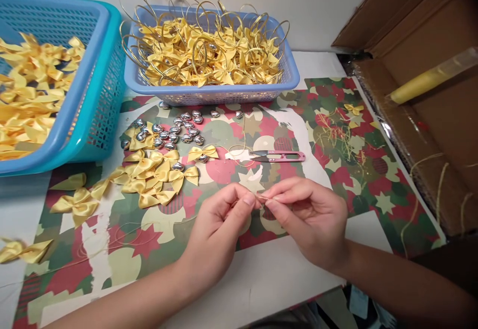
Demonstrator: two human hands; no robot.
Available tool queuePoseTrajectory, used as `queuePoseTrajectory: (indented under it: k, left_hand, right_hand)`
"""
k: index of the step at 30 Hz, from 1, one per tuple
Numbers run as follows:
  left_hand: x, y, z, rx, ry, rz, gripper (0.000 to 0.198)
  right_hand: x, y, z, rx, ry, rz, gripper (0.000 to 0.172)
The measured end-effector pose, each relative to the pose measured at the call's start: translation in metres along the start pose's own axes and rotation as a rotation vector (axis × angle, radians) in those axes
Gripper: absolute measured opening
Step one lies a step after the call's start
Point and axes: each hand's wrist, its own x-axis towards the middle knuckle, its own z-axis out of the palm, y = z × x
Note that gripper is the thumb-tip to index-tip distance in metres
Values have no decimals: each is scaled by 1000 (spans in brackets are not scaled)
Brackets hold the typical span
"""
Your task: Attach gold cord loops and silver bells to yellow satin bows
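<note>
My left hand (224, 219) and my right hand (309, 214) meet over the patterned paper, thumb and forefinger of each closed in a pinch on a thin gold thread (263, 198). Just beyond them lie pink-handled thread snips (280, 157), blades pointing left. A yellow bow with a silver bell (202, 154) rests left of the snips, with loose thread near it. More yellow bows (149, 174) are heaped to the left, and loose silver bells (186, 130) are scattered behind them. Thread also trails across the paper on the left.
A blue basket (224, 90) of bows and gold loops stands at the back. Stacked baskets (100, 90) with more bows are at the left. Thread scraps (339, 132) lie at the right, beside a cardboard box (421, 135) with a yellow-filled clear tube (429, 77).
</note>
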Motion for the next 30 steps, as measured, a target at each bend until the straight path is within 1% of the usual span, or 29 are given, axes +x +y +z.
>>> queuePoseTrajectory:
  k: [3,10,18,30]
  left_hand:
    - [0,1,1,31,-6,16,33]
    - [-1,0,0,70,22,21,35]
    - [0,0,3,67,32,46,35]
    - [1,2,6,101,63,66,36]
  right_hand:
    - [1,-1,0,-12,11,-6,19]
    - [0,-1,0,-5,12,-6,20]
    - [0,1,1,3,1,-3,21]
    - [0,0,3,-15,38,17,19]
